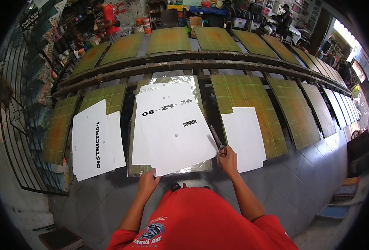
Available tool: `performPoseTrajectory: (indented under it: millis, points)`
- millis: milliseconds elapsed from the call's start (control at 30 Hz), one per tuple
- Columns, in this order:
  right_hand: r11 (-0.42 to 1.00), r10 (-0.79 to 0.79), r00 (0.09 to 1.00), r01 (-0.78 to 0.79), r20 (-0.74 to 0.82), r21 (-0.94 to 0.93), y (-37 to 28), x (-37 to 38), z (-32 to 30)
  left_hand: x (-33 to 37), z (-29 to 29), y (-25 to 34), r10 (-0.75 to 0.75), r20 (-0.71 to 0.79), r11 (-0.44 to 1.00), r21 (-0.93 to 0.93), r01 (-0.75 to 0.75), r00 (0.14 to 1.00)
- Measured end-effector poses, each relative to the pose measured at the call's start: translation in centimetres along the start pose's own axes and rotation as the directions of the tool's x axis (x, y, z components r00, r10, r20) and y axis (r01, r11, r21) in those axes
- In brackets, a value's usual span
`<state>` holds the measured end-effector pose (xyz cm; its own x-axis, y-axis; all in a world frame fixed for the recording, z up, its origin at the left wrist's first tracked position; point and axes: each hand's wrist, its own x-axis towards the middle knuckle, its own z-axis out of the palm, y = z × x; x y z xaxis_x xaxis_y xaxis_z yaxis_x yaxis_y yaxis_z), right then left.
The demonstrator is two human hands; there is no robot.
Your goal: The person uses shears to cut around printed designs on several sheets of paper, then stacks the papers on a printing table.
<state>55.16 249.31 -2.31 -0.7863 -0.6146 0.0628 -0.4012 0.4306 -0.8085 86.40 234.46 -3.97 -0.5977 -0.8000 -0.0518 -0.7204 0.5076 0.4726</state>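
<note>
White printed sheets point(168, 137) lie overlapped on a clear plastic film point(195, 85), on the green-gridded board in front of me. At their near left corner my left hand point(148, 183) is closed, pinching the paper's edge. My right hand point(228, 161) is closed round the handles of dark scissors point(216, 137). The blades point away from me, beside the sheets' right edge; I cannot tell whether they touch the paper. To the left, more printed white paper point(91, 141) rests on another board. Blank-looking white sheets point(245, 139) rest on the board to the right.
Several tilted boards point(251, 91) stand in two rows along dark rails point(184, 64), with gaps between them. A black metal grille point(24, 129) is at the left. At the back left a person in red point(108, 21) stands near paint tubs point(143, 25); another person point(283, 20) is back right.
</note>
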Motion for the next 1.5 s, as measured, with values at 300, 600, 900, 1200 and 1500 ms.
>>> performPoseTrajectory:
  millis: [300, 600, 900, 1200, 1500]
  points:
    - [0.961, -0.169, 0.985, 0.156, -0.04, -0.23, 0.4, -0.3, 1.5, 0.3, 0.0, -1.0, 0.031, -0.024, 0.999, -0.039, -0.032, 0.999]
    - [0.966, -0.144, 0.987, 0.126, -0.065, -0.225, 1.0, -1.2, 3.2, 0.6, -0.4, -0.7, 0.07, -0.061, 0.993, -0.091, -0.075, 0.996]
    - [0.988, 0.113, 0.979, -0.129, -0.168, -0.086, 2.6, 0.1, 3.5, 1.2, -1.4, -0.8, -0.039, -0.007, 0.973, -0.229, 0.036, 0.999]
    - [0.949, 0.207, 0.977, -0.186, -0.057, 0.256, 4.7, 0.7, 3.5, 0.7, -0.7, -1.4, -0.055, -0.035, 0.953, -0.299, 0.042, 0.998]
    - [0.522, 0.331, 0.909, -0.401, 0.255, 0.752, 4.5, 0.6, 2.4, 1.0, -1.4, 0.9, 0.003, -0.055, 1.0, -0.001, -0.004, 0.999]
